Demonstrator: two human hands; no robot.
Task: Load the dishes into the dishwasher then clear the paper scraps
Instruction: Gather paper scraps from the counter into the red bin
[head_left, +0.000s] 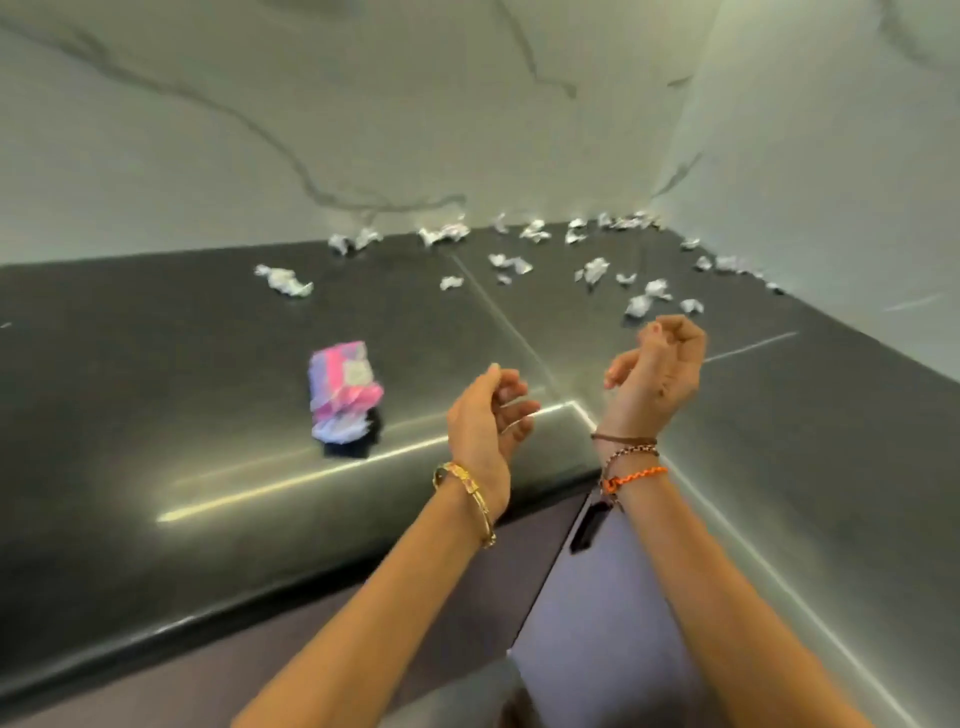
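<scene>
Counter (171, 364): dark, glossy, L-shaped, running along the far and right walls. Wall (363, 119): pale, grey-veined, marble-like.

Left hand (485, 423): raised above the counter's inner corner, fingers loosely curled, holding nothing; gold bangle (467, 496) at the wrist.

Right hand (657, 371): raised, fingers curled in, nothing visibly held; cord bracelets (631, 462).

Pink-and-white packet (345, 392): crumpled, left of the left hand.

Paper scraps (592, 270): small, white, crumpled, scattered far of both hands toward the corner.
</scene>
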